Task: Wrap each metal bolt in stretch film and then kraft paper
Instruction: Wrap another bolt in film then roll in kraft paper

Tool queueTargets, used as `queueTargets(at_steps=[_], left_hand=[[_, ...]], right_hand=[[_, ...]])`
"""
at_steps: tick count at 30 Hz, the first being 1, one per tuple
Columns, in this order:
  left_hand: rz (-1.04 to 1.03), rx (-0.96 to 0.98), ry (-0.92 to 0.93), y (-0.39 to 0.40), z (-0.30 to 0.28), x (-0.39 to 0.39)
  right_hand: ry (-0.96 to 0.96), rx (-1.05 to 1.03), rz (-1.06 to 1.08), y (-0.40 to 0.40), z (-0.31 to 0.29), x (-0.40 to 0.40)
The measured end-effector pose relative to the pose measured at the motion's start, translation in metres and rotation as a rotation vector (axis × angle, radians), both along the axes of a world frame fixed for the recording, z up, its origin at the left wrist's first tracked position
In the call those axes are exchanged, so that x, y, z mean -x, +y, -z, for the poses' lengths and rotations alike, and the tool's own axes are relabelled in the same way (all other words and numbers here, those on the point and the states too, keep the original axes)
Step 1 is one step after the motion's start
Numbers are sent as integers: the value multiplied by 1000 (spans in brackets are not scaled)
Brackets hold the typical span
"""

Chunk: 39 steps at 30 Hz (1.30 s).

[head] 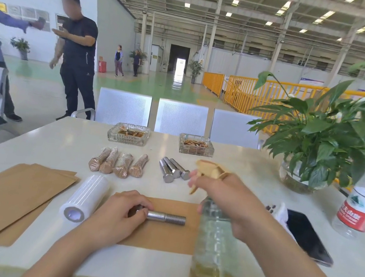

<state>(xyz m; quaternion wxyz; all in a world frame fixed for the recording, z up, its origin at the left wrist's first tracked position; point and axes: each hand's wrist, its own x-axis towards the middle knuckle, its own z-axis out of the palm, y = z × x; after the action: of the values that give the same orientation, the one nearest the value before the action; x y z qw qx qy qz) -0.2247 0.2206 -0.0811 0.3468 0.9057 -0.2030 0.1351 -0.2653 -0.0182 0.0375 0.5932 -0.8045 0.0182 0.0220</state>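
From the left, a stack of kraft sheets [0, 196] lies flat on the desk [62, 144]; I judge them light and floppy, best lifted by an edge. Just beside them is the film roll [86, 197], light and free to roll, its film probably clingy, so I would steady the roll while pulling the loose end.

My left hand [115, 216] rests over the head of the bolt [162, 217], its fingers [141, 201] curled round that head. The bolt lies on its side on a single sheet [162, 232], thread pointing right. It looks like solid steel: heavy, stiff, smooth on the shank and ready to roll, so the hex head is where I would hold it, as the flats stop it turning.

Farther back lie four wrapped bolts [117, 163] and, to their right, three bare bolts [173, 169].

My right hand [222, 196] grips the neck of a spray bottle [217, 250], fingers wrapped round it by the trigger, nozzle [206, 165] towards the bolt. If the spray wets the steel, I expect it to be slippery.
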Motion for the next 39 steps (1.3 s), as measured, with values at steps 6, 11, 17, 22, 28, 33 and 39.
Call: queueTargets(at_steps=[6, 11, 17, 22, 28, 33, 39], left_hand=[[-18, -80, -81, -3, 0, 3], [-43, -116, -82, -3, -2, 3], [-84, -125, -40, -4, -5, 6], [-100, -116, -29, -4, -4, 7], [-100, -103, -29, -5, -4, 8], [-101, -106, -49, -7, -3, 8], [-102, -98, -67, -8, 0, 4]], right_hand=[[148, 107, -35, 27, 27, 28], [206, 124, -58, 37, 39, 44], [214, 166, -32, 45, 51, 57], [180, 216, 6, 42, 50, 54], [202, 323, 73, 23, 45, 49], [197, 211, 82, 9, 50, 47], [197, 217, 63, 1, 51, 47]])
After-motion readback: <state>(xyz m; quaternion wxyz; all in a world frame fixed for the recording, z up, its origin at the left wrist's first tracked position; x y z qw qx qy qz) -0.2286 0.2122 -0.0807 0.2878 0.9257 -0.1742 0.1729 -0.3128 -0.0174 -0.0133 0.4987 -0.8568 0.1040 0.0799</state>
